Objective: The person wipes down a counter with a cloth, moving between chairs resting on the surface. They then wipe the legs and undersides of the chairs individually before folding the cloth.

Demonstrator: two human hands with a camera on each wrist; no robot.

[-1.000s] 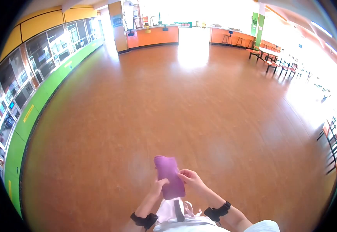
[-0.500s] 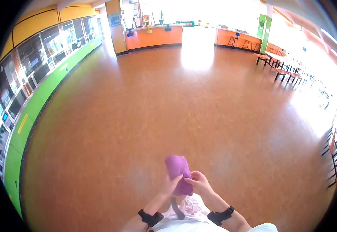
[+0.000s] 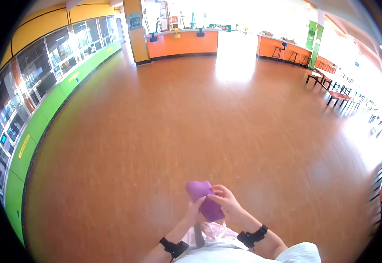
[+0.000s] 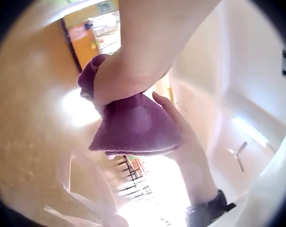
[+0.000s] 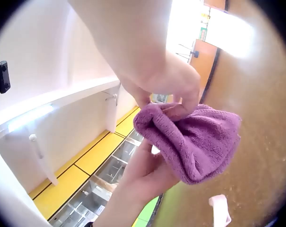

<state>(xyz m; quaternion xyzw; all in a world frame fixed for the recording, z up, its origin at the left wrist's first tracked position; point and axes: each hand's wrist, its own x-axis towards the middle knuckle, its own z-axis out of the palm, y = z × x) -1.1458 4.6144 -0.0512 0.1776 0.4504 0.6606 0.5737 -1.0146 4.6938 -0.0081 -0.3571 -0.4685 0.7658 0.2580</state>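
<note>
A folded purple towel (image 3: 208, 206) with a terry nap is held in front of the waist, pinched in at its middle. From the left side my left hand (image 3: 194, 209) grips it, thumb across the near face. My right hand (image 3: 224, 200) pinches its right edge between thumb and bent fingers. Close up in the right wrist view, the towel (image 5: 204, 142) is bunched into a thick fold under the right fingers (image 5: 180, 111), with the left hand (image 5: 150, 172) supporting it from the other side. In the left wrist view the towel's lower end (image 4: 138, 127) flares out below the left hand.
A brown floor (image 3: 177, 131) stretches ahead. Along the left runs a green counter wall (image 3: 41, 118) under windows. Orange counters (image 3: 182, 45) stand at the back, with tables and stools (image 3: 338, 95) on the right. Pale straps (image 4: 86, 194) hang at the waist.
The towel went from lying flat and long to bunched in the middle. My right hand moved from its edge further over it, and both hands shifted slightly right in view.
</note>
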